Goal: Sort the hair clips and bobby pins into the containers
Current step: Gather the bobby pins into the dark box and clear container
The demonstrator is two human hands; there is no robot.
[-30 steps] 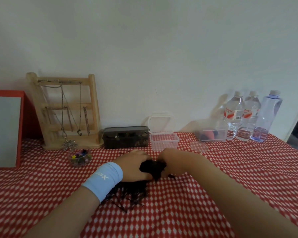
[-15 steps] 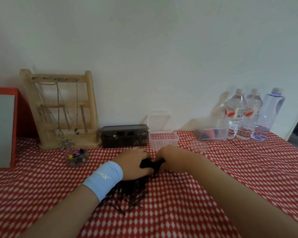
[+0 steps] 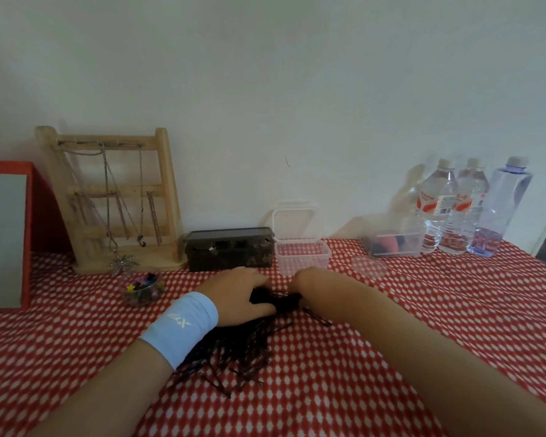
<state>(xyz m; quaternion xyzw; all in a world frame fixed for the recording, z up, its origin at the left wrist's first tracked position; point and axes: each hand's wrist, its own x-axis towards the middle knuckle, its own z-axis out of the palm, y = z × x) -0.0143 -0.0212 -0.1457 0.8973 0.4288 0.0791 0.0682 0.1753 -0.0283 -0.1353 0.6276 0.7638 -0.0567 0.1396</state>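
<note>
A heap of black bobby pins lies on the red-and-white tablecloth in the middle. My left hand, with a light blue wristband, curls round a bunch of the pins at the heap's far end. My right hand meets it from the right and grips the same bunch; its fingers are hidden behind the wrist. An open clear container stands just beyond my hands, its lid leaning on the wall. A small round clear bowl of coloured hair clips sits to the left.
A dark lidded box stands beside the clear container. A wooden jewellery stand and a red-framed mirror are at back left. At back right are a clear box, a round lid and three water bottles.
Both hands have gathered the bunch of pins tighter and shifted it slightly away from me, toward the clear container. The view has tilted up a little.
</note>
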